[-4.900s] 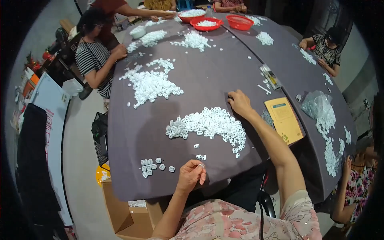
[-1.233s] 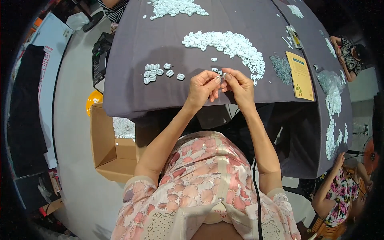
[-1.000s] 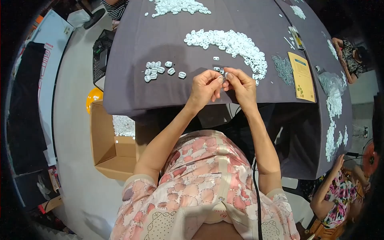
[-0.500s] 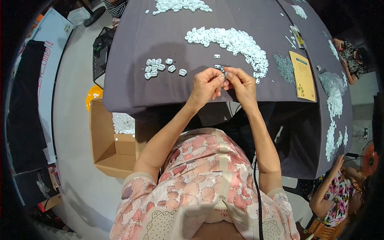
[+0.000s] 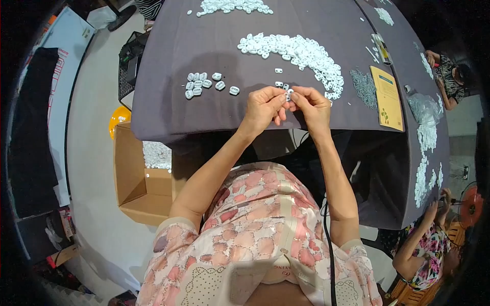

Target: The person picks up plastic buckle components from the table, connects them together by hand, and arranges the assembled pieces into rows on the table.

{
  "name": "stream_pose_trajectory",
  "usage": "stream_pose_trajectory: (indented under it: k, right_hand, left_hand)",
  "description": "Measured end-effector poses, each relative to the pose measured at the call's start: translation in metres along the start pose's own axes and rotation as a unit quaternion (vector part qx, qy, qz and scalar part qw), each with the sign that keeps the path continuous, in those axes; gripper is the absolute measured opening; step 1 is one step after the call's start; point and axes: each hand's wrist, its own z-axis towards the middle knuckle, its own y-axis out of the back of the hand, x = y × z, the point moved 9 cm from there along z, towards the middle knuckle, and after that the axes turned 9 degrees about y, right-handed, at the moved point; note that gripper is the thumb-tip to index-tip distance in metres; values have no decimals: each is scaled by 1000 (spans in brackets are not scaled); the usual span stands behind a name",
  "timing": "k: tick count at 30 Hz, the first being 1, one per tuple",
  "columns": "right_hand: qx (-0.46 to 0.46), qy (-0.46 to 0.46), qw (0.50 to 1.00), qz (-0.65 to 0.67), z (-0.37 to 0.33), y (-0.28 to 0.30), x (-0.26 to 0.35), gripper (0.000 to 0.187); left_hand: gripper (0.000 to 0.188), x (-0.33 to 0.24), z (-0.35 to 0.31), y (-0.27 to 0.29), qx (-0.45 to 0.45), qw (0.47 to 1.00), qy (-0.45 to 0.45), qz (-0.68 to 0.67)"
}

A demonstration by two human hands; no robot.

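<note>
My left hand (image 5: 265,106) and my right hand (image 5: 313,108) meet at the table's near edge, pinching a small white plastic piece (image 5: 289,95) between their fingertips. The piece is partly covered by the fingers. Just beyond them lie a few loose white two-holed pieces (image 5: 278,84). An arc-shaped heap of similar white pieces (image 5: 296,53) spreads farther off. To the left sits a cluster of thicker white oval pieces (image 5: 198,84). On the right is a tangled pile of thin grey metal bits (image 5: 363,87), too small to identify.
The dark grey cloth-covered table (image 5: 158,102) also bears a yellow booklet (image 5: 387,97), a clear plastic bag (image 5: 423,106) and another white heap (image 5: 232,6). A cardboard box (image 5: 127,173) with white pieces stands below left. Other people sit along the right side.
My hands have turned slightly, so more of the white piece shows between the fingertips. At the lower right, another person's hands have shifted.
</note>
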Motion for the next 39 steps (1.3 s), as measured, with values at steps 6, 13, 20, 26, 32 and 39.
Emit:
stream_pose_trajectory:
  k: [6, 13, 20, 26, 32, 39]
  right_hand:
    - [10, 8, 1000, 9, -3, -7, 2, 15]
    - [19, 24, 1000, -5, -2, -12, 5, 15]
    - [85, 47, 990, -107, 1, -17, 14, 13]
    - [159, 155, 932, -288, -3, -35, 35, 14]
    - [157, 231, 897, -344, -10, -38, 39, 11]
    - [119, 260, 918, -276, -14, -33, 39, 14]
  left_hand:
    - [13, -3, 0, 2, -23, 1000, -10, -7]
    - [14, -4, -2, 5, -42, 998, -28, -38]
    - [14, -9, -10, 8, -46, 994, 5, 102]
    - [13, -15, -7, 21, -66, 980, -28, 186]
    - [10, -30, -13, 10, -92, 910, -162, 370]
    - [9, -44, -24, -3, -96, 842, -275, 454]
